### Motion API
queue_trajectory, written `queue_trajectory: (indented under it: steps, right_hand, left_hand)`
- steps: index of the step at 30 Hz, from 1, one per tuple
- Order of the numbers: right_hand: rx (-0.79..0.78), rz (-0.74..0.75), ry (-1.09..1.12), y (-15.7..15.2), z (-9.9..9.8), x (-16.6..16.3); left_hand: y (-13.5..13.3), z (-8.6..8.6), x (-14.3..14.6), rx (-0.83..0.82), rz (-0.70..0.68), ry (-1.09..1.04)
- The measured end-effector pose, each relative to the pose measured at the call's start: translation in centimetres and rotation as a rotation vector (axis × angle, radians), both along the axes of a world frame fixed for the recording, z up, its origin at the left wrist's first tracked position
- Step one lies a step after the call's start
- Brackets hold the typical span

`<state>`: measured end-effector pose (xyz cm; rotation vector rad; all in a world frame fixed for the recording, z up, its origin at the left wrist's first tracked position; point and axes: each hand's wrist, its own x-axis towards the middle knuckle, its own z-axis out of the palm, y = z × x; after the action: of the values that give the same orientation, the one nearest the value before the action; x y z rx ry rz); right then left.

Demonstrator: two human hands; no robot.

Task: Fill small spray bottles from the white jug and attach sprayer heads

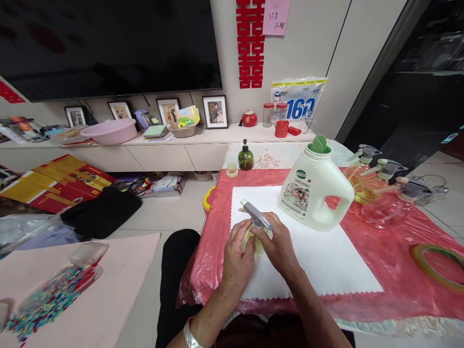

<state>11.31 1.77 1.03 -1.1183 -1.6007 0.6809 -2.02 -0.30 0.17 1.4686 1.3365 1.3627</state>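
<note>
My left hand (237, 258) is wrapped round the pale yellow, see-through body of a small spray bottle. My right hand (281, 244) closes on the grey trigger head (258, 215) at the top of that spray bottle, its thumb near the collar. The fingers cover much of the bottle, which is held over a white scalloped sheet (308, 270). Just right of my hands stands a large pale green jug (319, 186) with a handle and a green piece in its mouth. Its loose-looking cap (232, 170) sits at the table's far left corner.
Several spray bottles (386, 212) stand on the right side of the red-covered table (409, 261), with a tape roll (440, 266) nearer me. A green pump bottle (245, 157) is at the back. Coloured beads (50, 295) lie on a pink surface to the left.
</note>
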Motion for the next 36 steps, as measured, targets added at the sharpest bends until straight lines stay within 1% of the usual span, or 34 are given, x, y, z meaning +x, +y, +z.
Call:
queue_trajectory:
  steps: [8,12,15,18,23,28,30,34,36]
  right_hand:
    - [0.07,-0.019,-0.019,0.3,-0.6,0.2]
    - [0.117,-0.043,-0.029,0.2,-0.8,-0.1]
    - [0.159,-0.078,-0.033,0.1,-1.0,-0.5]
    - [0.195,-0.105,-0.046,0.0,-1.5,-0.8]
    - [0.211,-0.116,-0.074,0.0,-2.7,-1.0]
    - [0.202,-0.096,-0.069,-0.5,-2.7,-1.1]
    - [0.159,-0.049,-0.037,-0.8,-2.6,-0.8]
    - [-0.04,0.131,0.12,-1.2,-2.2,0.2]
    - [-0.106,0.192,0.198,-1.3,-1.9,0.6]
  left_hand:
    - [0.1,1.7,0.0,0.03,-0.034,-0.039]
    - [0.6,2.3,0.7,0.046,0.013,0.013]
    - [1.1,2.4,1.5,0.025,0.087,0.03]
    - [1.5,2.4,2.0,-0.007,0.128,0.026]
    - [1.7,2.6,1.7,-0.026,0.109,0.048]
    - [1.6,2.6,1.1,0.016,0.082,0.065]
    - [1.6,2.5,1.0,0.021,0.072,0.057]
    - [1.6,2.3,0.8,0.036,0.055,0.049]
    - [1.5,2.2,0.8,0.043,0.061,0.051]
